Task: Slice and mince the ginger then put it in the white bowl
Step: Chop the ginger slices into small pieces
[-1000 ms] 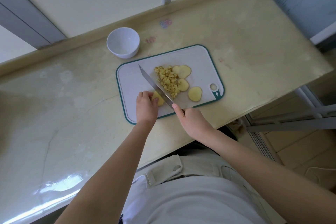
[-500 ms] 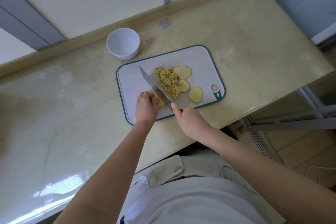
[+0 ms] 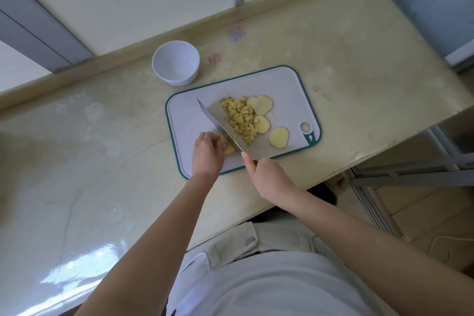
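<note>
Now mincing: left hand (image 3: 206, 154) curls onto a ginger slice (image 3: 229, 149), right hand (image 3: 269, 177) clamps the knife (image 3: 218, 124); next, probably chop the whole slices (image 3: 279, 137) at three o'clock.

A white top (image 3: 277, 287) over pale beige trousers (image 3: 282, 235) with what seems a buttoned pocket flap (image 3: 234, 242).

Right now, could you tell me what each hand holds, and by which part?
The right hand grips the steel kitchen knife by its handle, forefinger on the spine. The left hand pins a pale yellow ginger slice by its left edge.
</note>
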Motion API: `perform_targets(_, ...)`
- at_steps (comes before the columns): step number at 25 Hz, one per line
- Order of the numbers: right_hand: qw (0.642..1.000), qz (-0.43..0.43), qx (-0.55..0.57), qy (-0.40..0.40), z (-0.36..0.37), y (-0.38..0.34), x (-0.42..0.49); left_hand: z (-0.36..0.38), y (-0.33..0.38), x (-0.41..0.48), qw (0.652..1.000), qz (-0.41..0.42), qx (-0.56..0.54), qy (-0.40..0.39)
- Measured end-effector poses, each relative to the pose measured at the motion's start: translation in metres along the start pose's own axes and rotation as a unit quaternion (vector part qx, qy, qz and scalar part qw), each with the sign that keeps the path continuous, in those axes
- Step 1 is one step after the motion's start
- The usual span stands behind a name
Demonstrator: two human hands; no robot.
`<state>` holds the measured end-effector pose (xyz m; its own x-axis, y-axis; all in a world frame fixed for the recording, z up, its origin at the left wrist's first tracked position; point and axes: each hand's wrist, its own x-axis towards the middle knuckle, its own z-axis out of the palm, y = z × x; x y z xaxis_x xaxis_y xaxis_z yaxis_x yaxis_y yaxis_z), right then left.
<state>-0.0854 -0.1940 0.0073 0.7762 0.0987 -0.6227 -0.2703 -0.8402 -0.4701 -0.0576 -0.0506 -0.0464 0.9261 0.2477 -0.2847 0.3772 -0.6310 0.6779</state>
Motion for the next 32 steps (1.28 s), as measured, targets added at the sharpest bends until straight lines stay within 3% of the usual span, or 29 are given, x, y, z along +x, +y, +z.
perform_targets(11, 0.999, -0.006, 0.033, 0.023, 0.005, 0.007, 0.004, -0.001, 0.002, -0.002, 1.0, -0.006, 0.013, 0.003)
perform_targets(20, 0.995, 0.005, 0.097, -0.007, -0.009, 0.002, -0.005, -0.001, 0.004, -0.013, 0.997, -0.019, 0.055, 0.043)
perform_targets(32, 0.996, -0.033, 0.08, 0.024, -0.006, -0.001, -0.019, -0.004, 0.005, -0.011, 0.996, -0.06, 0.06, 0.034)
